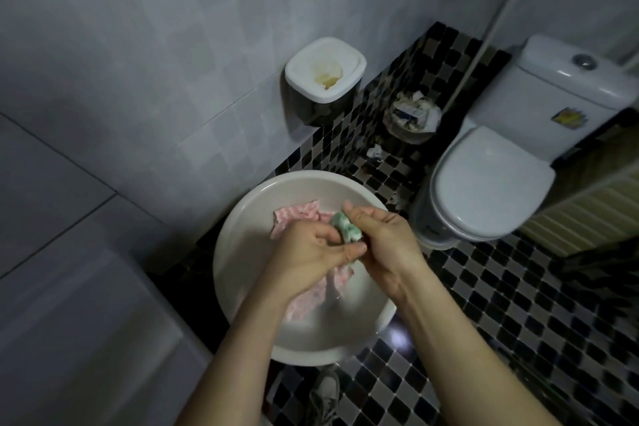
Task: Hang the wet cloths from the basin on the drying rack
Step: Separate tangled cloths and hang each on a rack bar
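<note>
Your left hand (307, 249) and right hand (383, 242) are both closing their fingers on the green cloth (346, 227), probably wringing it, over the basin (238, 228); pink cloths (297, 213) are lying inside; a loose grip is risking a drop onto the floor (484, 304).

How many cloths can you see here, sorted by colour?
Green cloth: 1, wrung between the left hand and right hand over the basin.
Pink cloth: at least 1 lying in the basin; the pink piece lower down may be the same cloth or a second, the hands hide the join.
Total: at least 2 cloths.
</note>
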Demonstrator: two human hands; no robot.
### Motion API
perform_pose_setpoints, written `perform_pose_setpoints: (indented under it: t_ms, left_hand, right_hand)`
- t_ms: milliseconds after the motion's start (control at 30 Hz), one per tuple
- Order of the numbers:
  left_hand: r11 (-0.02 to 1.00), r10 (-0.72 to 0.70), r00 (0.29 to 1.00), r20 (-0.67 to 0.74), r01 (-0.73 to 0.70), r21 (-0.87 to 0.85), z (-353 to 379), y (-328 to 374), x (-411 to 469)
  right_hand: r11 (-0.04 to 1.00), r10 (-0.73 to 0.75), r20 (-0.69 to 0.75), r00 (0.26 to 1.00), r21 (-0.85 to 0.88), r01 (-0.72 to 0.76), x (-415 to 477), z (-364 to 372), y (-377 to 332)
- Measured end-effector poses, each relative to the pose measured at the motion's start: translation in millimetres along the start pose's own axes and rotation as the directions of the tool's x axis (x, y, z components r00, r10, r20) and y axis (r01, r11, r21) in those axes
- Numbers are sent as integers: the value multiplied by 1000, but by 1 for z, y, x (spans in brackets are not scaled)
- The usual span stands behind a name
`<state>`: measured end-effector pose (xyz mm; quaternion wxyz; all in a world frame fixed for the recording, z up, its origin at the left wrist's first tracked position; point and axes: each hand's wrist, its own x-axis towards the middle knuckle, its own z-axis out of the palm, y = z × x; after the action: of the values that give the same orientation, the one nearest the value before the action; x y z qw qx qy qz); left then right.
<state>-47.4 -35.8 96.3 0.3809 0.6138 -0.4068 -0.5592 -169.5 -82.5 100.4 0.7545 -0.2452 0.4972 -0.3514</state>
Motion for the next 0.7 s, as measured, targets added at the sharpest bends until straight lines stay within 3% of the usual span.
perform_pose_setpoints:
  t_ms: [100, 200, 300, 334, 400, 467, 567, 701]
  left_hand:
    - [999, 39, 998, 56, -40, 8, -1, 14, -14]
    - [996, 42, 984, 175, -26, -90, -9, 26, -30]
    - [952, 4, 999, 37, 7, -305, -11, 37, -38]
    - [946, -6, 1000, -10, 2, -324, -11, 41, -40]
    - [972, 20, 999, -25, -25, -232, -4, 51, -47]
    - [974, 22, 999, 39, -12, -227, 4, 59, -56]
    - [935, -60, 991, 122, 98, -340, 13, 65, -61]
    - [908, -81, 961, 265, 181, -379, 38, 78, -76]
  right_hand:
    - [999, -45, -1, 999, -16, 45, -21, 0, -9]
    - [999, -14, 83, 996, -29, 16, -41, -13, -24]
    - [985, 76, 240, 968, -166, -36, -65, -34, -46]
    - [954, 120, 284, 951, -298, -31, -72, -41, -53]
    - [793, 136, 286, 949, -605, 68, -90, -53, -64]
    - [664, 50, 250, 967, -732, 155, -105, -59, -70]
    - [789, -34, 245, 969, -589, 177, -131, -62, -75]
    - [982, -113, 84, 990, -143, 124, -173, -70, -73]
